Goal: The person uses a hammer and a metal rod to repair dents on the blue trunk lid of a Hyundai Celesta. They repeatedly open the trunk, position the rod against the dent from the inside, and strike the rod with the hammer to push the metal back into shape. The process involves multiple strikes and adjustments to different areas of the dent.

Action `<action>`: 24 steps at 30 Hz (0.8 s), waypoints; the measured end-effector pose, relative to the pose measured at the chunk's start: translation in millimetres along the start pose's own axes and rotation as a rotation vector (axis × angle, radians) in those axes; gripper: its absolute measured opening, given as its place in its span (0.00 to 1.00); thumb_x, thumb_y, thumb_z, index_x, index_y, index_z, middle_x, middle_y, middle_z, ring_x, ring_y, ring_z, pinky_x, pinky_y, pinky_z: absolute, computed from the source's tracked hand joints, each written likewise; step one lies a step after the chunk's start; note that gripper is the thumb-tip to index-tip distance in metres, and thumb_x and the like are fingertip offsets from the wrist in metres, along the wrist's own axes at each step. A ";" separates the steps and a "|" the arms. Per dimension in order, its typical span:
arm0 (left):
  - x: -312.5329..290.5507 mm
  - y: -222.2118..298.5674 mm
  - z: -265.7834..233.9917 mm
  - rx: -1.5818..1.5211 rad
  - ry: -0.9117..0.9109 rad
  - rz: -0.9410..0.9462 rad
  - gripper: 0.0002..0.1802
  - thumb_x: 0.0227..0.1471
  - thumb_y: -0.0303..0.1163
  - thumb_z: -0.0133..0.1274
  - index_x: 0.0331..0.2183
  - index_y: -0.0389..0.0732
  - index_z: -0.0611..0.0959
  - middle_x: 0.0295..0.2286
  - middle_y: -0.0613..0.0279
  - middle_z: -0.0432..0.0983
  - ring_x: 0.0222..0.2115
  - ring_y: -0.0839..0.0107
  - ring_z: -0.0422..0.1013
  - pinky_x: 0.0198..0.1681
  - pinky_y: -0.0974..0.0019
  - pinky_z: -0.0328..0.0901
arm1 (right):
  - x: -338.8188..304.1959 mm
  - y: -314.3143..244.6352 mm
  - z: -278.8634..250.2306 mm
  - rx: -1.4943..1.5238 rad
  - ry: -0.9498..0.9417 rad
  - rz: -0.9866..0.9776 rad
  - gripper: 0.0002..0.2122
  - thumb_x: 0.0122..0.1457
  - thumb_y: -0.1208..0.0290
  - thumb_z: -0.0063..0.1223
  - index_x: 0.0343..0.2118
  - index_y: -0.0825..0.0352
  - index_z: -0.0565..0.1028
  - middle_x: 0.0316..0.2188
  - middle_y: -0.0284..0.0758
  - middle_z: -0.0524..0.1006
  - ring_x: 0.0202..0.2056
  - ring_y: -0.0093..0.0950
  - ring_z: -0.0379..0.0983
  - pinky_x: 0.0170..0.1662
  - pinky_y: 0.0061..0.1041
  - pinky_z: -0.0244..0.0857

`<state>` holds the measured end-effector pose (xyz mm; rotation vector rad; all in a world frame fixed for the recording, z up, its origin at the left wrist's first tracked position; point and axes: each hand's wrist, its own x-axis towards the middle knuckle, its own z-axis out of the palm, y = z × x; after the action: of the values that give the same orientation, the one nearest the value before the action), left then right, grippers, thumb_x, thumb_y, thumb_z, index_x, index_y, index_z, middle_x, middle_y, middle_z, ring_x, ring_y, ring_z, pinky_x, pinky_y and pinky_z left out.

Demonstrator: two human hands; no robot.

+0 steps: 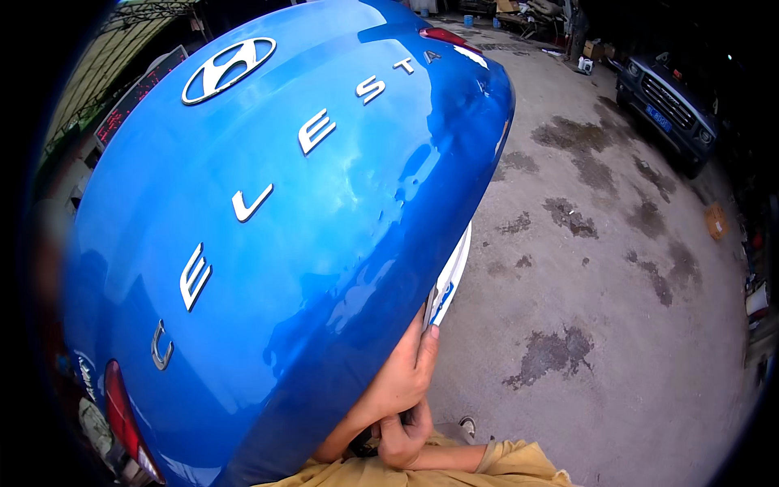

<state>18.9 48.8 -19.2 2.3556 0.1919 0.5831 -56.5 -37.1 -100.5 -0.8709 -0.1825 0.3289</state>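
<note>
A glossy blue trunk lid (268,268) with a chrome emblem and raised silver letters fills the left and middle. My left hand (410,365) reaches up along its right lower edge, with the thumb against a white strip (450,280) marked with blue. Its other fingers are mostly hidden behind the lid and look closed around something I cannot make out. Just below, my right hand (402,442) is curled close to my left wrist. What its fingers grip, if anything, is hidden.
Red tail lights (126,418) flank the lid. A dark car (669,101) stands at the far right on the stained concrete floor (560,276). An orange-brown box (716,221) lies near the right side. A red-lit display board (134,97) shows at the left.
</note>
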 end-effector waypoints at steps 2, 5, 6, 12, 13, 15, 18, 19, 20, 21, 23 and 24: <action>0.0 -0.3 -0.6 -0.194 -0.057 -0.056 0.26 0.63 0.26 0.42 0.60 0.26 0.63 0.40 0.48 0.69 0.33 0.66 0.68 0.39 0.65 0.62 | 2.4 -1.5 -2.4 -0.004 -0.034 -0.030 0.13 0.64 0.78 0.50 0.48 0.75 0.64 0.25 0.34 0.72 0.18 0.18 0.65 0.20 0.17 0.59; 2.2 13.2 1.4 -0.740 -0.154 -0.347 0.28 0.67 0.28 0.37 0.63 0.27 0.52 0.14 0.68 0.60 0.08 0.80 0.54 0.13 0.74 0.53 | 8.9 -23.7 -11.0 -0.036 -0.079 0.041 0.12 0.64 0.80 0.50 0.47 0.75 0.64 0.25 0.34 0.72 0.18 0.18 0.65 0.20 0.17 0.59; 1.8 16.4 0.4 -0.792 -0.164 -0.366 0.28 0.67 0.29 0.37 0.63 0.27 0.52 0.15 0.67 0.61 0.08 0.80 0.55 0.13 0.74 0.54 | 7.8 -28.3 -12.6 -0.034 -0.089 0.046 0.12 0.64 0.81 0.49 0.48 0.76 0.63 0.25 0.34 0.71 0.18 0.19 0.64 0.20 0.17 0.59; -7.5 19.4 -2.9 -0.847 -0.231 -0.348 0.34 0.67 0.33 0.43 0.64 0.27 0.51 0.25 0.60 0.68 0.19 0.76 0.66 0.24 0.73 0.63 | 12.4 -47.6 -22.0 -0.031 -0.183 0.103 0.13 0.66 0.77 0.48 0.49 0.74 0.60 0.28 0.36 0.71 0.19 0.19 0.65 0.21 0.18 0.60; -11.6 18.5 -2.9 -0.862 -0.198 -0.296 0.35 0.66 0.34 0.44 0.64 0.27 0.51 0.28 0.58 0.69 0.23 0.75 0.67 0.28 0.72 0.64 | 14.9 -51.3 -22.6 -0.001 -0.190 0.104 0.13 0.66 0.75 0.47 0.49 0.74 0.60 0.28 0.36 0.71 0.20 0.19 0.66 0.22 0.19 0.60; -34.2 20.3 2.0 -0.896 -0.120 -0.244 0.36 0.65 0.36 0.47 0.65 0.27 0.53 0.34 0.55 0.72 0.31 0.72 0.70 0.37 0.70 0.67 | 18.7 -59.8 -28.5 -0.062 -0.254 0.123 0.14 0.67 0.73 0.46 0.50 0.74 0.60 0.30 0.35 0.71 0.23 0.19 0.66 0.26 0.19 0.62; -74.1 32.9 -4.2 -0.517 -0.002 -0.193 0.32 0.65 0.41 0.46 0.59 0.24 0.66 0.48 0.44 0.70 0.47 0.61 0.69 0.52 0.62 0.64 | 22.5 -51.6 -46.5 -0.180 -0.347 0.011 0.17 0.67 0.73 0.46 0.54 0.75 0.59 0.38 0.37 0.70 0.33 0.21 0.68 0.36 0.21 0.66; -84.4 40.6 -1.0 -0.389 0.053 -0.167 0.31 0.65 0.42 0.45 0.57 0.23 0.69 0.50 0.41 0.69 0.49 0.58 0.69 0.54 0.61 0.63 | 24.9 -46.2 -53.3 -0.219 -0.377 -0.057 0.18 0.67 0.74 0.45 0.56 0.76 0.59 0.41 0.38 0.70 0.37 0.22 0.69 0.40 0.21 0.67; -95.5 52.8 2.0 -0.268 0.152 -0.188 0.31 0.65 0.42 0.45 0.56 0.23 0.69 0.50 0.39 0.68 0.50 0.54 0.69 0.54 0.58 0.63 | 20.5 -42.2 -54.0 -0.132 -0.394 0.050 0.20 0.67 0.73 0.45 0.57 0.76 0.58 0.44 0.40 0.70 0.42 0.25 0.68 0.47 0.24 0.66; -103.1 65.7 11.4 -0.160 0.236 -0.203 0.30 0.64 0.42 0.46 0.56 0.23 0.70 0.51 0.38 0.68 0.51 0.51 0.68 0.55 0.55 0.63 | 23.6 -45.6 -57.7 -0.198 -0.444 0.058 0.19 0.68 0.71 0.45 0.56 0.76 0.58 0.44 0.39 0.69 0.40 0.24 0.68 0.45 0.24 0.65; -107.5 80.7 41.3 0.045 0.460 -0.261 0.29 0.65 0.43 0.43 0.53 0.23 0.73 0.51 0.34 0.68 0.51 0.44 0.68 0.55 0.50 0.63 | 32.2 -36.1 -66.7 -0.109 -0.611 0.108 0.19 0.68 0.70 0.46 0.55 0.75 0.57 0.42 0.38 0.68 0.40 0.24 0.66 0.44 0.27 0.64; -104.3 80.1 56.0 0.046 0.588 -0.316 0.29 0.66 0.44 0.41 0.52 0.23 0.74 0.50 0.35 0.69 0.50 0.45 0.69 0.54 0.50 0.63 | 45.8 -44.9 -62.6 -0.148 -0.685 0.065 0.18 0.68 0.69 0.46 0.53 0.74 0.56 0.40 0.37 0.67 0.39 0.24 0.65 0.42 0.28 0.64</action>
<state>-49.7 -74.7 -40.3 2.0730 0.8300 1.1010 13.7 -92.6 -104.3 -0.8841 -0.8224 0.6749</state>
